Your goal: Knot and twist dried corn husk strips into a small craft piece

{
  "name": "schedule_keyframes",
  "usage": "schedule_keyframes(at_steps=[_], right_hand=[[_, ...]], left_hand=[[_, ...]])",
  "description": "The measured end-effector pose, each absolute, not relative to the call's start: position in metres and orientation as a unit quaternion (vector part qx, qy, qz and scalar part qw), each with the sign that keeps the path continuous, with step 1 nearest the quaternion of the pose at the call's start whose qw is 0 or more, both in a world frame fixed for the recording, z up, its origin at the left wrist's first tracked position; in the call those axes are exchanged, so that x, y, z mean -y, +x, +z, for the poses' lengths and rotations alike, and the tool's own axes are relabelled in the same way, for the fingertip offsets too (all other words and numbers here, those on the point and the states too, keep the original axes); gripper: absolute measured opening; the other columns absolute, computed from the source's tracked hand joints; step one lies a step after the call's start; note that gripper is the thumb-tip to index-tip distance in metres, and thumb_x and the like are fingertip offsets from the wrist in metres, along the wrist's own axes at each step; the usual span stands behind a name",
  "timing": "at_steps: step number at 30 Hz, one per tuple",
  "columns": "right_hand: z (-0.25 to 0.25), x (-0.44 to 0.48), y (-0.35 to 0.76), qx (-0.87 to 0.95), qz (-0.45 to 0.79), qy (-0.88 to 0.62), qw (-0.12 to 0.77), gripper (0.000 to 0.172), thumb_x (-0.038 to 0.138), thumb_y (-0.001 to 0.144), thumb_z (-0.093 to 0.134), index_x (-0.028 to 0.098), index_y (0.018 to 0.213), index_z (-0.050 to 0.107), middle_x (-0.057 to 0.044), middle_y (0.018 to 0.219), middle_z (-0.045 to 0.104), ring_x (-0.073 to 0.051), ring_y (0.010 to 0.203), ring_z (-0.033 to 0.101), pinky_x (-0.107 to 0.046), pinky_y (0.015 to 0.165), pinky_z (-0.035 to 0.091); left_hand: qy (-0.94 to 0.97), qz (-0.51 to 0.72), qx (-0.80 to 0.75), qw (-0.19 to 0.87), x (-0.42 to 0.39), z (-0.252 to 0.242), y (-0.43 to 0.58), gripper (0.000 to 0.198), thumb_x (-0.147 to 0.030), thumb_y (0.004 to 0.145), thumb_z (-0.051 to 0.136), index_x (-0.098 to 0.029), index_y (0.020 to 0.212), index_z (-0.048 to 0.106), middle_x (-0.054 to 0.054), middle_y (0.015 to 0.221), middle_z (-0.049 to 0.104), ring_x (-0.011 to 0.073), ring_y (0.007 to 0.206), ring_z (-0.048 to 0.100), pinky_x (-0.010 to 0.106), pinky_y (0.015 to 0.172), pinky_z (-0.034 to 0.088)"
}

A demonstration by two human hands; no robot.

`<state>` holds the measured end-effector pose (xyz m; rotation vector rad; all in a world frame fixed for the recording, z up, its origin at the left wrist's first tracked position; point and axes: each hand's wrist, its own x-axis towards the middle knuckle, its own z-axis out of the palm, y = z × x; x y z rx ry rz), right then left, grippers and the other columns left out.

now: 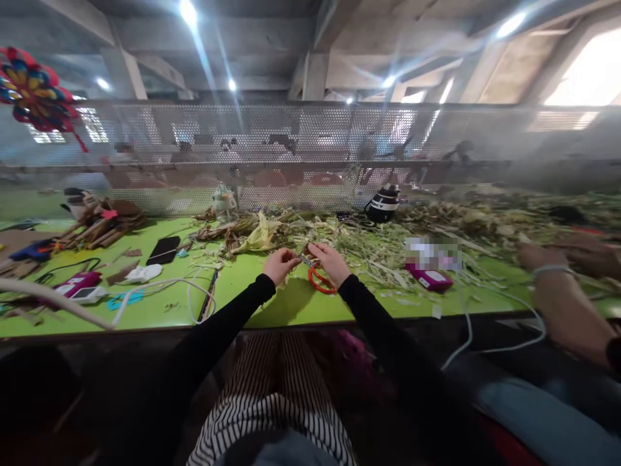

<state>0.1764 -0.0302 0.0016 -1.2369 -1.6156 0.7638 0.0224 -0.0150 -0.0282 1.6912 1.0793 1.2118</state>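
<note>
My left hand (281,266) is closed in a pinch above the green table, its fingertips close to the blades of a pair of scissors. Whatever it grips is too small to make out. Close beside it, my right hand (330,264) is closed at the scissors (320,283), whose orange-red handles hang below the palm. The short metal blades point left toward my left fingertips. A small brownish bit shows between the two hands, too blurred to name. Just behind them lies a pale yellow-green husk (262,234) among dry leafy scraps (334,232).
Leftward are a black phone (163,250), crumpled white tissue (144,273), a white cable and a magenta device (77,285). A black flask (384,203) stands behind the scraps; a magenta box (429,278) is at right. Another person's hand (538,257) works far right. A perforated screen (291,129) spans the back.
</note>
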Motion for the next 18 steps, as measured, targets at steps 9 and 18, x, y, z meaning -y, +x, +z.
schedule_keyframes(at_steps=[9,18], right_hand=[[0.003,0.029,0.166,0.699,0.296,-0.465,0.456,0.033,0.048,0.075,0.053,0.016,0.072,0.058,0.001,0.061,0.055,-0.01,0.054,0.045,-0.022,0.051,0.039],[0.01,0.015,0.157,0.733,0.241,-0.454,0.444,0.022,0.039,0.071,0.062,0.018,0.067,0.063,0.0,0.062,0.06,-0.013,0.058,0.048,-0.026,0.06,0.038]], left_hand=[[0.614,0.527,-0.367,0.46,0.017,-0.028,0.024,0.02,-0.032,0.074,0.064,-0.014,0.077,0.056,0.003,0.071,0.064,0.0111,0.065,0.057,0.024,0.063,0.043],[0.562,0.552,-0.343,0.511,0.004,-0.028,0.01,0.02,-0.03,0.074,0.065,-0.013,0.075,0.054,0.003,0.066,0.066,0.0104,0.062,0.061,0.026,0.067,0.047]])
